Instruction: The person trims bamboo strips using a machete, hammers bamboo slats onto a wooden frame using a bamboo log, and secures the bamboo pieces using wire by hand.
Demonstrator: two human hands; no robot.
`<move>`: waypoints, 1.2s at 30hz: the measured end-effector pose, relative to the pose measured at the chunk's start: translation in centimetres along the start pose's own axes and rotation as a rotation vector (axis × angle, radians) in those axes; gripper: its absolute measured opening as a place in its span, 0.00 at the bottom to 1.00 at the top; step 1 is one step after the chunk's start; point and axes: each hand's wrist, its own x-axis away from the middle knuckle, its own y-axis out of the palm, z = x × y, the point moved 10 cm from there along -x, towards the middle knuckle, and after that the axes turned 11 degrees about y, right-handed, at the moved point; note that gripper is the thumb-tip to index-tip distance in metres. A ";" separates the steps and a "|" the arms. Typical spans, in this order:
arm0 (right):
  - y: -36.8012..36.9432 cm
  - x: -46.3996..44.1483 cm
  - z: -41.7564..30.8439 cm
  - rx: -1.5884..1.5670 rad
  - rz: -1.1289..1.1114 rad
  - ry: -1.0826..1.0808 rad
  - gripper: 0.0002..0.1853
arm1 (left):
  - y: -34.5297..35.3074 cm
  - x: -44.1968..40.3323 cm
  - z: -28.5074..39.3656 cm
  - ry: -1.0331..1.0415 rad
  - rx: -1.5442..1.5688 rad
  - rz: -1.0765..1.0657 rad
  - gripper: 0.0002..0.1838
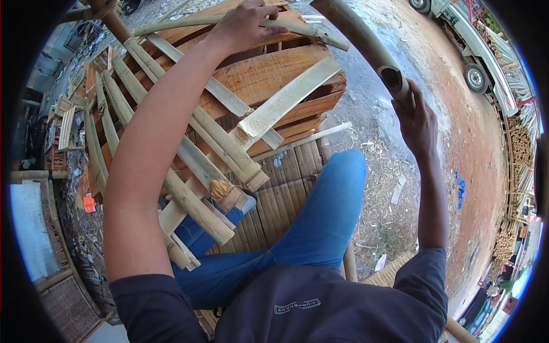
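My left hand (243, 26) is closed over a thin, slightly bent bamboo pole (309, 28), which lies across the top of a stack of boards. In my right hand (416, 123) is the near end of a thicker bamboo pole (360, 37), raised to the right of the stack. A dark hollow shows close to that gripped end. Below my left forearm, several split bamboo strips (214, 134) lie side by side. A pale split bamboo piece (289, 103) slants over the reddish-brown boards (266, 74).
A slatted bamboo platform (280, 194) lies under my bent leg (320, 211). Shavings litter the ground to the right, near a blue scrap (460, 190). A truck (474, 57) stands at the upper right, with stacked poles (521, 146) beyond the dirt path.
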 end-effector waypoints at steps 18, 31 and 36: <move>1.1 -1.1 -2.5 0.142 -0.022 -0.203 0.31 | 1.1 1.7 -2.1 -0.221 -0.169 -0.204 0.31; -0.9 -1.4 -2.3 0.165 0.066 -0.207 0.34 | 2.2 2.2 -2.3 -0.321 -0.103 -0.484 0.37; -2.0 -0.8 -3.7 0.104 0.147 -0.325 0.35 | 2.7 2.7 -2.7 -0.394 -0.137 -0.518 0.36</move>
